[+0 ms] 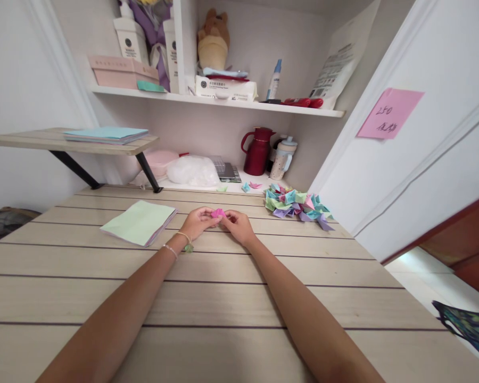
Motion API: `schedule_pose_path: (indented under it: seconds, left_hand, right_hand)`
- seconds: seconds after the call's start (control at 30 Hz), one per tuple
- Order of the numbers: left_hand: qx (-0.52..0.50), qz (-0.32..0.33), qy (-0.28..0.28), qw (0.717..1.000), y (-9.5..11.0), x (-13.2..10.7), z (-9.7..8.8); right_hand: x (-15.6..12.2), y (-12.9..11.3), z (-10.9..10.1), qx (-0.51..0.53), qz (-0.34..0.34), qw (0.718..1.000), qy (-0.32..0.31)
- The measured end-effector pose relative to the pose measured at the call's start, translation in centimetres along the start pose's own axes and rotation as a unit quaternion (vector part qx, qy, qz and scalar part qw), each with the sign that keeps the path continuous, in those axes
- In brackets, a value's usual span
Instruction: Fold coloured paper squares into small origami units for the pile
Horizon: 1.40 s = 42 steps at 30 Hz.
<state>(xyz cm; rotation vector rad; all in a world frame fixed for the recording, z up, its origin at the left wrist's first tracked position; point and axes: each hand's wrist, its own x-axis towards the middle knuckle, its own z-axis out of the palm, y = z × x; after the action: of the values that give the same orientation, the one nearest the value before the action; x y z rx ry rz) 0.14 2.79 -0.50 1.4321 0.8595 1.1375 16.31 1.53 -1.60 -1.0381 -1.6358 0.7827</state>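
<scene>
Both my hands meet over the middle of the wooden table (239,298). My left hand (198,221) and my right hand (237,225) pinch a small pink folded paper piece (217,213) between their fingertips, just above the tabletop. Bracelets circle my left wrist. A stack of paper sheets (139,222) with a pale green top sheet lies to the left of my hands. A heap of several folded paper pieces (297,205) in green, blue, pink and purple lies to the right, close to the wall.
Behind the table, a lower ledge holds a red jug (257,150), a beige cup (283,157), a plastic bag (192,171) and two loose folded pieces (250,185). A side shelf (43,139) carries coloured paper (106,134). A pink note (389,113) sticks on the right wall.
</scene>
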Motion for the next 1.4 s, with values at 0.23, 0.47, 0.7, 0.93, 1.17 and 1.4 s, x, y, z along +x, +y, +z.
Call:
schedule_pose_path:
  seconds: [0.23, 0.47, 0.7, 0.93, 1.17, 1.4]
  left_hand:
    - [0.008, -0.001, -0.008, 1.0, -0.3, 0.2, -0.1]
    - [0.012, -0.001, -0.005, 1.0, -0.2, 0.2, 0.0]
    - [0.053, 0.026, 0.027, 0.998, 0.0, -0.2, 0.3]
    - [0.255, 0.165, 0.043, 0.952, 0.1, -0.7, 0.7]
    - [0.321, 0.201, 0.047, 0.924, -0.1, -0.7, 0.7]
    - [0.32, 0.196, 0.056, 0.925, 0.2, -0.8, 0.8]
  right_hand:
    - [0.3, 0.4, -0.1, 0.091, 0.054, 0.994, 0.035]
    - [0.3, 0.7, 0.0, 0.119, 0.055, 0.991, -0.002]
    - [0.2, 0.3, -0.1, 0.017, 0.02, 0.999, 0.018]
    - [-0.1, -0.6, -0.1, -0.056, -0.068, 0.995, 0.035]
    - [-0.1, 0.0, 0.1, -0.069, -0.059, 0.995, 0.037]
    - [-0.2, -0.1, 0.3, -0.051, -0.047, 0.997, 0.027]
